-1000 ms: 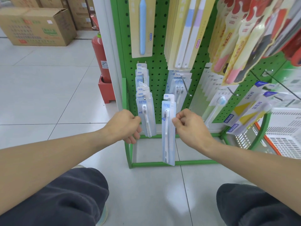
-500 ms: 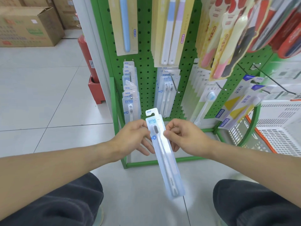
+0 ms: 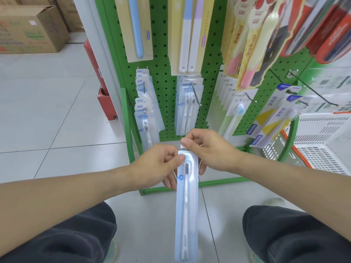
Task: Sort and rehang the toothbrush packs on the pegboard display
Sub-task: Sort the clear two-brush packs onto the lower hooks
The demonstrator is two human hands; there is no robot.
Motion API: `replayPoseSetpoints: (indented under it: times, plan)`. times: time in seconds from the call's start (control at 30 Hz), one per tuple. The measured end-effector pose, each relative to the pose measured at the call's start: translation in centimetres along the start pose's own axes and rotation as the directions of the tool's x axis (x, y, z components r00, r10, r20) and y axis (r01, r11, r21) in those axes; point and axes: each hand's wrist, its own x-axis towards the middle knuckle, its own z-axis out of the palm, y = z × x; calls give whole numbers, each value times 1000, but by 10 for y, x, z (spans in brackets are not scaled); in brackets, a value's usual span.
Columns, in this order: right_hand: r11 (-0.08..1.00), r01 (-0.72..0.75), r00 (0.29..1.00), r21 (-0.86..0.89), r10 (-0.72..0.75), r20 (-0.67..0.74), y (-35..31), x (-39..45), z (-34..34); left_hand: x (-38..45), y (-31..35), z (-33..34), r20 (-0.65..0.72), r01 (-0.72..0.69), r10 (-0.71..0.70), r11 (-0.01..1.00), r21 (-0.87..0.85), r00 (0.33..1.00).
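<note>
A: What's worrying you, going from the left?

B: The left hand (image 3: 159, 166) is pinching the upper edge of the toothbrush pack (image 3: 187, 202), which is hanging free in front of the pegboard (image 3: 165, 80), off every hook. The right hand (image 3: 207, 150) is pinching its top tab (the hang hole is hidden under those fingers).

A: So the risk?

B: I'd judge the tab is bending, or the hole is missing the hook (image 3: 195, 93), and the pack is dropping to the floor (image 3: 47, 111).
</note>
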Motion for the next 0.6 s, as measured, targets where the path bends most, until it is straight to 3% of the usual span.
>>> replayPoseSetpoints:
  times: [0.2, 0.4, 0.6]
  plan:
    - [997, -2, 997, -80, -4, -83, -4, 3, 2, 2, 5, -7, 6, 27, -26, 996, -90, 1000]
    - [997, 45, 999, 60, -44, -7, -2, -6, 4, 6, 5, -4, -154, 58, -74, 993, -105, 985]
    - [996, 82, 996, 39, -80, -50, 0, -15, 5, 7, 8, -1, -279, 56, -89, 991, -123, 956]
